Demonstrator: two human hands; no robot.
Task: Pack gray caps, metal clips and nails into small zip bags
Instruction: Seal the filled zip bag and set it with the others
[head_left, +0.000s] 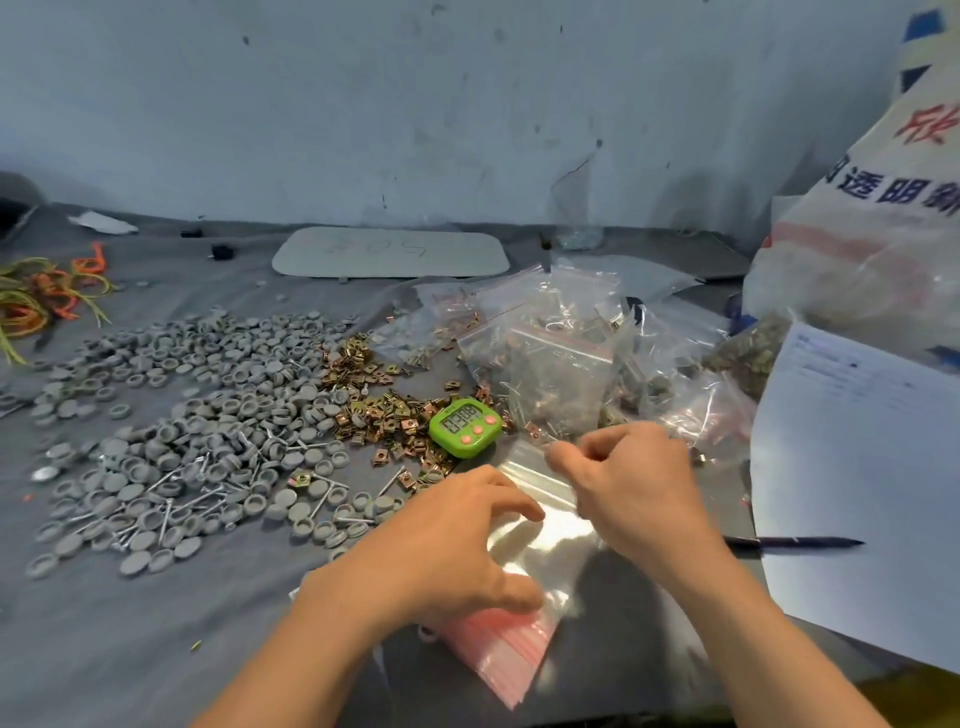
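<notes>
- On the worktop (130, 623), head view: green timer (466, 427) reads 03:08; white sack (883, 208) shows "透明".
- Right grip (628, 483) pinches the clear zip bag (550, 540) at its top edge.
- Left grip (447, 551) presses the bag down, fingers bent.
- Gray caps (208, 405), metal clips (374, 410) and nails (176, 499) lie loose, left of both.

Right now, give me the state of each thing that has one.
timer, on, digits lit.
top bag, empty, pinched by right hand.
bag stack, pressed flat under left hand.
filled bags, heaped behind the timer.
caps, clips, nails, loose on the cloth.
pen, lying flat.
</notes>
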